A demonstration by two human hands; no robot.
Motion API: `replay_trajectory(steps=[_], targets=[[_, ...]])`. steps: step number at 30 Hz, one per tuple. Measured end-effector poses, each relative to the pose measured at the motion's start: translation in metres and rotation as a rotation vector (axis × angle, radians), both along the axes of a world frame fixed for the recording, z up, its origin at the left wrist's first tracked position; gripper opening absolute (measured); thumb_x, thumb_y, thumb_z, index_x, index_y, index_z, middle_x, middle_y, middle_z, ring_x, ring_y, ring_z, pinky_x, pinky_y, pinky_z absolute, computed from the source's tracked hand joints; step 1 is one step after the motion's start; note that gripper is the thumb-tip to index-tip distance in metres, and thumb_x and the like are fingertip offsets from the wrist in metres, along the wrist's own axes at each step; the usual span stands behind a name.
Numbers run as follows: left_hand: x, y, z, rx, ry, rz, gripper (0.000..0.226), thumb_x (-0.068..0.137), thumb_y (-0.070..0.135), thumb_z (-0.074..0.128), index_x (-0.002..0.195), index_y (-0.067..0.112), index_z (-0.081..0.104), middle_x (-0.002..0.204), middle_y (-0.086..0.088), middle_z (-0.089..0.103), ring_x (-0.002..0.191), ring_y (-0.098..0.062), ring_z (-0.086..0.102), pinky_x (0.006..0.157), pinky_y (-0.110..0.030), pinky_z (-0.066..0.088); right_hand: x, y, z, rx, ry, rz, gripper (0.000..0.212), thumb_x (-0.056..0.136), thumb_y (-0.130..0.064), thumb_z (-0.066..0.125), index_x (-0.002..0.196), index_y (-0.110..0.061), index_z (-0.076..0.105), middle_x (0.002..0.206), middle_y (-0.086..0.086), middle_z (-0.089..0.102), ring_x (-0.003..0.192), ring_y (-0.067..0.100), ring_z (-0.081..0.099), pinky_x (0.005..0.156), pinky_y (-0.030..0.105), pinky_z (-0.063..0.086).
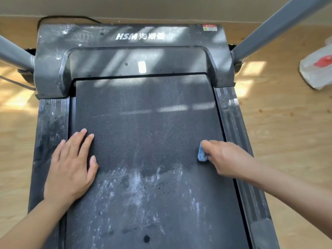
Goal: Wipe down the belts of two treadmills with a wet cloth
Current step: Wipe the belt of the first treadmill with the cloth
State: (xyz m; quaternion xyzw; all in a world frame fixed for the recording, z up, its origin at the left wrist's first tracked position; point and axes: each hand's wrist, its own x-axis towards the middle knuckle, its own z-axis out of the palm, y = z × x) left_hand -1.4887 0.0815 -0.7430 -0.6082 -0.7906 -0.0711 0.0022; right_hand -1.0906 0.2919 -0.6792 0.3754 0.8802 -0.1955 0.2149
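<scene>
Pale wood-grain floor (16, 150) lies on the left, beside the ribbed, dust-streaked left side rail (52, 123). The left hand (71, 164) lies flat, fingers straight and slightly spread, palm pressed on the left edge of the belt (143, 126), holding nothing. The belt is a grainy black sheet, darker further up, smeared with whitish dust nearer the camera. At its far end arches the dusty dark motor cover (131, 36). Near the belt's right edge, a crumpled blue cloth (202, 155) touches the surface, pinched in the curled fingers of the right hand (226, 159). Far right, a white plastic bag (318, 69) lies crumpled on the floor.
</scene>
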Motion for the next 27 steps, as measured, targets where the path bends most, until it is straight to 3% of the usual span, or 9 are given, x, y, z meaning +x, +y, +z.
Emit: replay_trajectory(steps=[2, 4, 8, 12, 16, 20, 25, 27], targets=[[0.000, 0.002, -0.001, 0.002, 0.001, 0.004, 0.066, 0.101, 0.038, 0.035, 0.157, 0.006, 0.046, 0.168, -0.014, 0.037, 0.153, -0.037, 0.040, 0.130, -0.055, 0.022, 0.005, -0.003, 0.000, -0.037, -0.034, 0.024, 0.028, 0.089, -0.007, 0.052, 0.088, -0.027, 0.033, 0.083, -0.011, 0.047, 0.065, 0.012, 0.047, 0.055, 0.034, 0.039], [0.000, 0.001, -0.001, 0.002, 0.003, 0.007, 0.066, 0.100, 0.038, 0.035, 0.158, 0.006, 0.046, 0.168, -0.014, 0.037, 0.153, -0.037, 0.040, 0.129, -0.055, 0.023, -0.005, 0.011, 0.001, -0.055, -0.031, -0.004, 0.029, 0.087, -0.008, 0.056, 0.084, -0.028, 0.035, 0.079, -0.010, 0.048, 0.065, 0.012, 0.048, 0.057, 0.037, 0.041], [0.000, 0.001, -0.002, -0.001, 0.009, -0.009, 0.067, 0.101, 0.038, 0.034, 0.158, 0.005, 0.045, 0.168, -0.015, 0.037, 0.153, -0.037, 0.040, 0.129, -0.056, 0.024, -0.034, 0.073, -0.008, 0.107, 0.208, -0.070, 0.021, 0.080, -0.007, 0.054, 0.089, -0.024, 0.047, 0.089, -0.003, 0.060, 0.080, 0.026, 0.060, 0.067, 0.041, 0.053], [0.004, 0.004, 0.000, 0.004, 0.028, -0.005, 0.065, 0.102, 0.037, 0.034, 0.157, 0.005, 0.045, 0.168, -0.015, 0.037, 0.153, -0.037, 0.039, 0.128, -0.056, 0.024, -0.105, 0.155, -0.008, 0.262, 0.196, -0.208, 0.015, 0.091, -0.010, 0.054, 0.097, -0.020, 0.045, 0.094, 0.009, 0.057, 0.086, 0.036, 0.058, 0.068, 0.040, 0.048], [0.002, 0.004, 0.002, -0.011, 0.036, -0.012, 0.064, 0.102, 0.035, 0.036, 0.158, 0.005, 0.043, 0.169, -0.015, 0.035, 0.154, -0.037, 0.037, 0.129, -0.056, 0.023, -0.139, 0.167, -0.005, 0.276, 0.142, -0.288, 0.013, 0.090, -0.013, 0.046, 0.101, -0.017, 0.039, 0.083, 0.010, 0.053, 0.087, 0.042, 0.058, 0.071, 0.042, 0.045], [0.004, 0.000, 0.000, -0.005, 0.032, -0.017, 0.063, 0.102, 0.035, 0.038, 0.158, 0.006, 0.042, 0.169, -0.015, 0.035, 0.154, -0.037, 0.037, 0.129, -0.055, 0.023, -0.139, 0.097, -0.013, 0.249, 0.288, -0.040, 0.012, 0.092, -0.025, 0.048, 0.103, -0.020, 0.045, 0.112, 0.012, 0.064, 0.102, 0.037, 0.062, 0.075, 0.041, 0.043], [0.002, 0.001, 0.003, 0.000, -0.067, 0.012, 0.060, 0.104, 0.035, 0.039, 0.156, 0.007, 0.045, 0.168, -0.013, 0.037, 0.154, -0.034, 0.037, 0.128, -0.052, 0.026, -0.140, -0.033, -0.021, 0.074, 0.335, 0.442, 0.019, 0.103, -0.043, 0.044, 0.106, -0.025, 0.043, 0.106, -0.001, 0.061, 0.091, 0.030, 0.065, 0.067, 0.038, 0.047], [0.007, -0.013, 0.011, 0.024, -0.128, 0.064, 0.055, 0.105, 0.032, 0.043, 0.153, 0.007, 0.049, 0.165, -0.011, 0.041, 0.152, -0.034, 0.040, 0.122, -0.051, 0.033, -0.138, -0.041, -0.018, 0.035, 0.287, 0.469, 0.016, 0.107, -0.043, 0.040, 0.106, -0.027, 0.041, 0.106, -0.004, 0.059, 0.091, 0.029, 0.065, 0.067, 0.039, 0.051]])
